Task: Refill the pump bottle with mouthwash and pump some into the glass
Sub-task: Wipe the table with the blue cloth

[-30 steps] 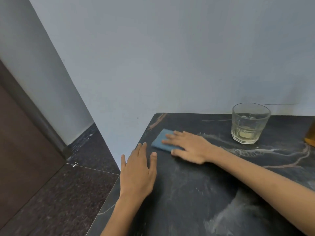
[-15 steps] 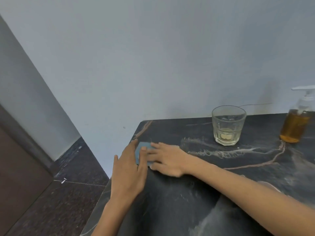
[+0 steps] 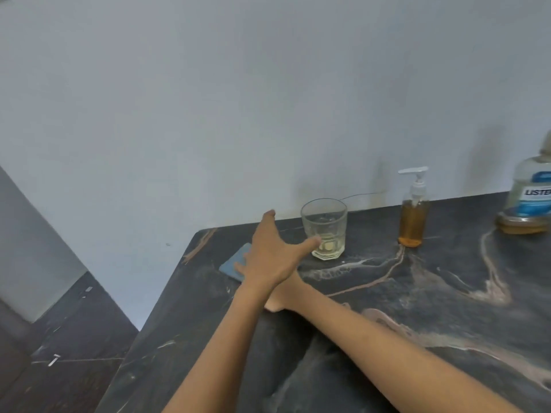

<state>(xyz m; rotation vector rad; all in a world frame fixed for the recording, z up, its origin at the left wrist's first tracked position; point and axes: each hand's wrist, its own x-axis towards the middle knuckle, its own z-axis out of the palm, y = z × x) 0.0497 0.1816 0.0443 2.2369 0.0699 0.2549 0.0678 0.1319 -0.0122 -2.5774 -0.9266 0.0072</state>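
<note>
A clear glass (image 3: pixel 325 222) with a little pale liquid stands near the back of the dark marble counter (image 3: pixel 432 308). To its right is the pump bottle (image 3: pixel 413 222), filled with amber liquid, and a large mouthwash bottle (image 3: pixel 529 201) cut off by the right edge. My left hand (image 3: pixel 268 257) is raised with its fingers spread. Its thumb points at the glass's lower left side, and I cannot tell whether it touches. My right hand (image 3: pixel 275 301) lies mostly hidden under the left. One fingertip shows flat on a blue pad (image 3: pixel 234 259).
The counter's left edge drops to a dark tiled floor (image 3: pixel 74 338). A pale wall runs directly behind the glass and the bottles. My two forearms cross over the front of the counter.
The view has swung right, bringing the mouthwash bottle into sight. My left hand has lifted off the counter, crossed over the right hand and moved toward the glass. The right hand stays on the blue pad.
</note>
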